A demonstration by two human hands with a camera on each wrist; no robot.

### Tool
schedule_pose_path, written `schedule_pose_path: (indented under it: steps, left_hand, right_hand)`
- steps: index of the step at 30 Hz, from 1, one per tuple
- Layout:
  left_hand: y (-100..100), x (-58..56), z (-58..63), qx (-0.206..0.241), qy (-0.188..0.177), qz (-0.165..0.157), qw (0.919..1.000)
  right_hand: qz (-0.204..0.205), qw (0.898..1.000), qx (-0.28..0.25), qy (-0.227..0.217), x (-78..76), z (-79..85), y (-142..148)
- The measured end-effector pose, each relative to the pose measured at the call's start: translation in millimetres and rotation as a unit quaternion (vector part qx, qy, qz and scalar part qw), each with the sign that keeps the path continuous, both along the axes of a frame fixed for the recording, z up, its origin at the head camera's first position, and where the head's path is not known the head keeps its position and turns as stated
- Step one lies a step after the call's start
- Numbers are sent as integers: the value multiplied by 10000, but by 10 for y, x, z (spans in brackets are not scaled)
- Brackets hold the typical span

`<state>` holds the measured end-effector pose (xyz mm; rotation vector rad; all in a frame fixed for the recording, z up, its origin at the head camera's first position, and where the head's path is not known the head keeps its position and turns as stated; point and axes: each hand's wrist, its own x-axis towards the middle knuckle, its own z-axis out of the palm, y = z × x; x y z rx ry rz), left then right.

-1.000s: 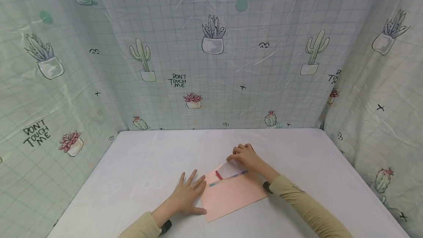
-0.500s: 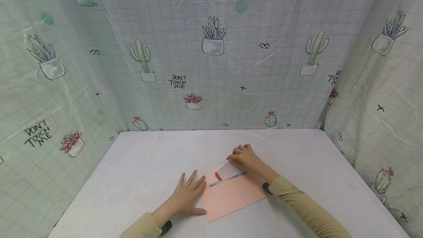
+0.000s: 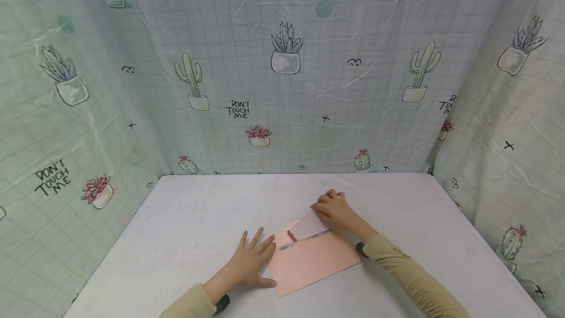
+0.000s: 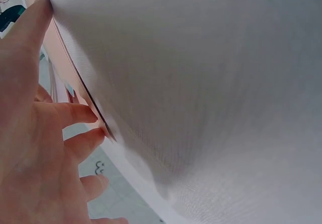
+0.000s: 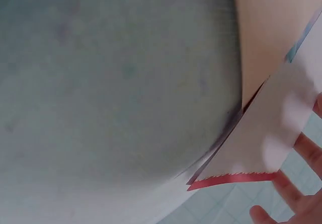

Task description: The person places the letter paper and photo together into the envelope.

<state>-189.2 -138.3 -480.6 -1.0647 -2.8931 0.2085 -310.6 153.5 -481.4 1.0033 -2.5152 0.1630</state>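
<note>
A flat pink envelope (image 3: 313, 264) lies at a slant on the table, with a narrow multicoloured band (image 3: 304, 240) along its upper part. Above that band shows a white card (image 3: 309, 226) with a red strip at its left end. The card's lower part is hidden behind the band. My left hand (image 3: 250, 261) rests spread at the envelope's left edge, fingertips and thumb touching it. With curled fingers my right hand (image 3: 337, 211) holds the card's upper edge. In the right wrist view the card (image 5: 266, 128) stands tilted up, fingers at its far edge.
A white-covered table (image 3: 198, 210) spreads around the envelope. Behind it and on both sides hangs a curtain (image 3: 304, 92) printed with cacti. Each wrist wears a dark band, such as the one (image 3: 362, 250) on the right.
Over the last half second my right hand has shifted slightly right and away, and more of the white card shows beside it. My left hand has stayed in place.
</note>
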Motion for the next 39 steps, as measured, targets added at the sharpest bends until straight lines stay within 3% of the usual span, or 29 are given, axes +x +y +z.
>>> schedule_pose_path:
  steps: [5,14,28,39]
  left_hand:
    - [-4,4,0,44,-43,15,10000]
    - [-18,19,6,69,-42,-17,10000]
    - [-35,27,8,132,-77,-77,9999]
    - [-28,25,46,147,-136,-92,9998]
  right_hand:
    - [-365,9988,15,-319,-1,2,27]
    - [-672,9940,110,-854,53,44,68]
    - [-928,9920,50,-860,108,28,114]
    - [-1028,9883,-6,-1123,162,81,102]
